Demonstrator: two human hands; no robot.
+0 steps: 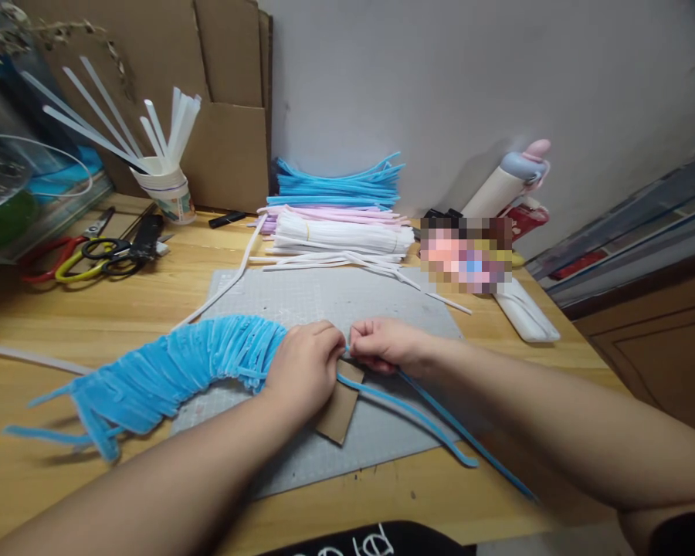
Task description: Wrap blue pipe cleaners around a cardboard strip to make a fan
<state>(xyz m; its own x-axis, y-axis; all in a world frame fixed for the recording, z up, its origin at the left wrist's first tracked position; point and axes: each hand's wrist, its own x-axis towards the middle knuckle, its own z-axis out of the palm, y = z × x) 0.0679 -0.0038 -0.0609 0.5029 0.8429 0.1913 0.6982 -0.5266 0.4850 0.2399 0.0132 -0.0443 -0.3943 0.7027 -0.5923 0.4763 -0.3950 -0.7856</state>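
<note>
Two hands working at a blue coil [167,374] over a grey mat [405,301].
The left hand [306,359] is grasping the coil's three-o'clock end; the coil is extending from there toward nine o'clock. The right hand [385,344] is pinching a blue strand [463,432], its tail trailing toward four o'clock. A cardboard piece [340,409] is lying just below the left hand. On the surface [533,386], a white bundle [341,234] is resting at twelve o'clock from the hands, scissors [69,266] at ten.

Plain grey wall [428,85] stands behind a light-brown wooden table [382,506] in soft light, with a grey shelf [631,224] at right above brown panelled wood [660,340]
</note>
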